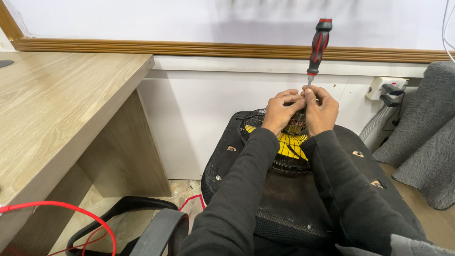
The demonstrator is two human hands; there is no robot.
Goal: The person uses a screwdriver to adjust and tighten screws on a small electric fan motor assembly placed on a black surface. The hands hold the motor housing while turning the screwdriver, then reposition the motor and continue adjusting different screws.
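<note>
Screwdriver upright over fan motor

Screwdriver (318,46), red-and-black handle, stands nearly vertical, tip down at the fan motor (295,124). Right hand (322,110) pinches its shaft low, grip narrow around the metal. Left hand (282,110) closes on the motor just beside it, fingertips touching the right hand. Motor sits atop a black wire fan guard (279,161) with yellow blades (290,144), resting on a black chair seat (289,199). Wooden tabletop (61,109) lies well left of the fan.

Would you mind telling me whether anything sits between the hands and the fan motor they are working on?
Nothing visible does: the left hand and right hand already close around the motor, with the screwdriver upright between their fingers.
</note>
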